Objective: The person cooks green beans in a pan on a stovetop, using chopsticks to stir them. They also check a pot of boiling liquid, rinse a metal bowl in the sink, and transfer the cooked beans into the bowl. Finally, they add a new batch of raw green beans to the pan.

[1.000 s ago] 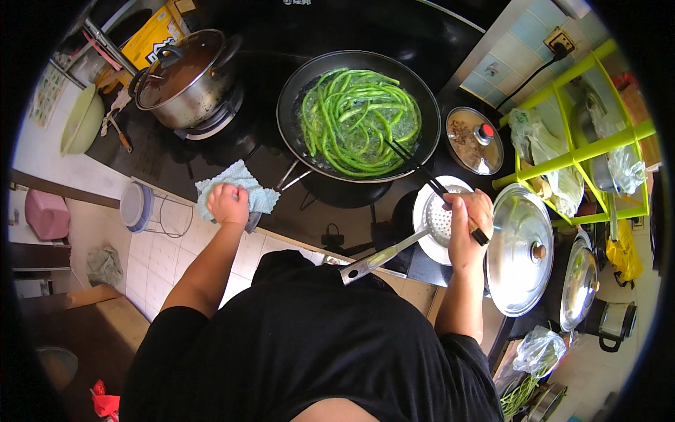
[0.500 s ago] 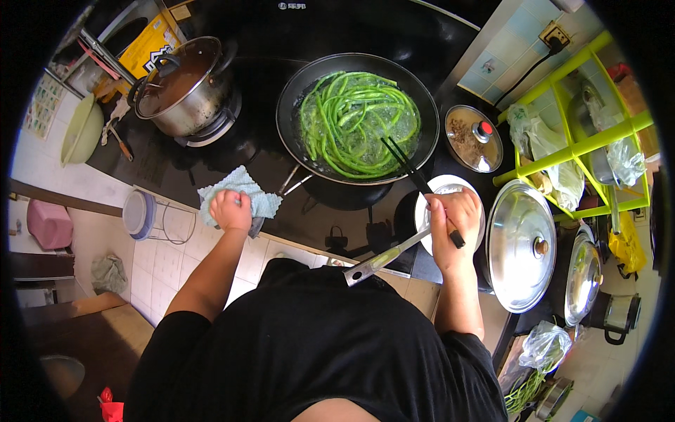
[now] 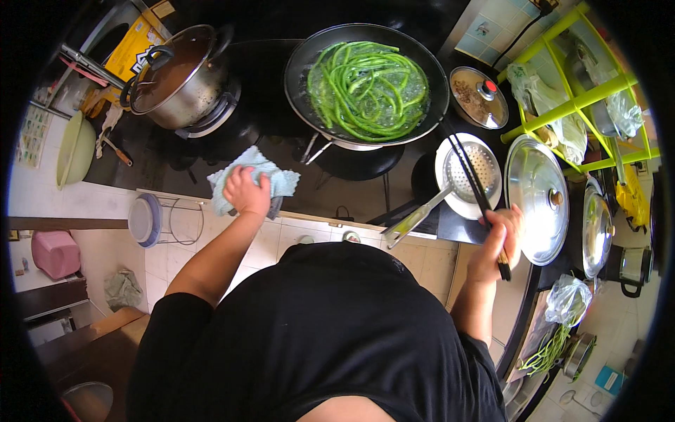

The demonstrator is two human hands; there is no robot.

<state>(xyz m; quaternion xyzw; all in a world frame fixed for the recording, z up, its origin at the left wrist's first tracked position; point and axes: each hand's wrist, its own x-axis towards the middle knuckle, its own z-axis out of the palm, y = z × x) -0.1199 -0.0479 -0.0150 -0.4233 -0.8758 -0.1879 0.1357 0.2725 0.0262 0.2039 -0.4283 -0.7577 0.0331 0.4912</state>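
Observation:
Long green beans (image 3: 337, 91) lie coiled in bubbling liquid in a black wok (image 3: 294, 79) on the stove. My left hand (image 3: 247, 191) is closed on a light blue cloth (image 3: 283, 181) at the counter's front edge; a grey piece shows under it, and I cannot tell what it is. Dark chopsticks (image 3: 467, 167) are in my right hand (image 3: 498, 243), their tips beside the wok's right rim. Beneath them, a perforated skimmer (image 3: 470, 167) rests in a white bowl (image 3: 460, 206), its handle pointing toward me.
A lidded steel pot (image 3: 179, 91) stands on the left burner. To the right are a glass-lidded pan (image 3: 478, 97), a large metal lid (image 3: 537, 200) and a green rack (image 3: 555, 111). More beans (image 3: 548, 352) lie at the lower right.
My right hand has moved right and back toward me, lifting the chopsticks out of the wok and off the skimmer's handle. My left hand stays on the cloth. The whole view has shifted slightly.

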